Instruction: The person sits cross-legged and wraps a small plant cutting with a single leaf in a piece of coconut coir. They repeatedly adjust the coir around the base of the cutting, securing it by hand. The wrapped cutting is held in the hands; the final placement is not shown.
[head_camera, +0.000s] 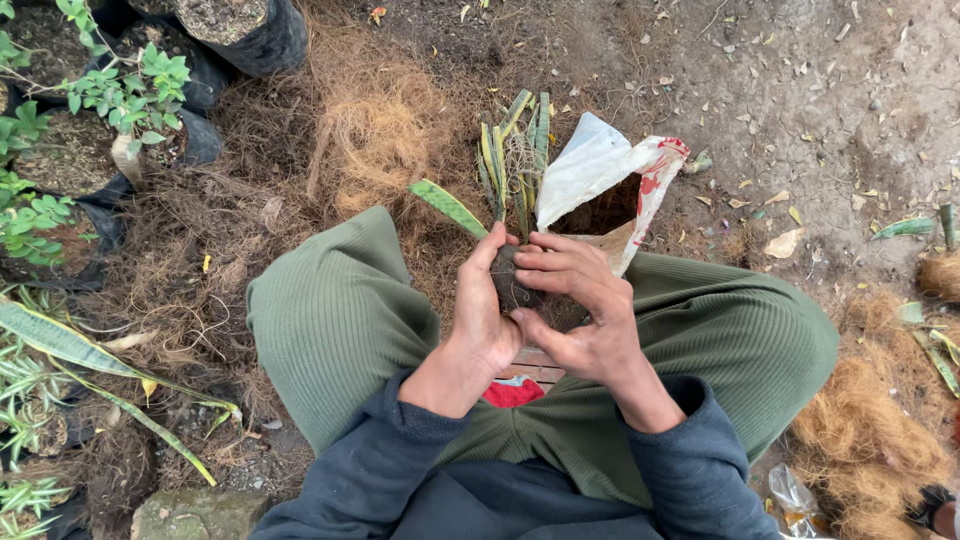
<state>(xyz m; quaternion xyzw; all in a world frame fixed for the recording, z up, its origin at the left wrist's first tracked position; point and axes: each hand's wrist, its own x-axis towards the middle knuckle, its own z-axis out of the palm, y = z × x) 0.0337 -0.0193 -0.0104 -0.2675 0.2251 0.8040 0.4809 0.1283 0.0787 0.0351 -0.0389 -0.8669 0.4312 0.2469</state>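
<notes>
My left hand (480, 315) and my right hand (577, 305) are cupped together around a dark ball of soil (511, 285) at the base of a small plant. The plant's stiff green-and-yellow leaves (505, 155) stick up and away from me, one leaf (448, 207) leaning left. Both hands press on the soil ball from either side, above my knees in green trousers (335, 310). Most of the ball is hidden by my fingers.
A white sack (600, 165) holding dark soil lies open just beyond my hands. Heaps of brown coconut fibre (385, 125) cover the ground ahead and at the right (865, 430). Black grow bags with plants (130, 100) stand at the left. Bare dirt (800, 90) spreads at upper right.
</notes>
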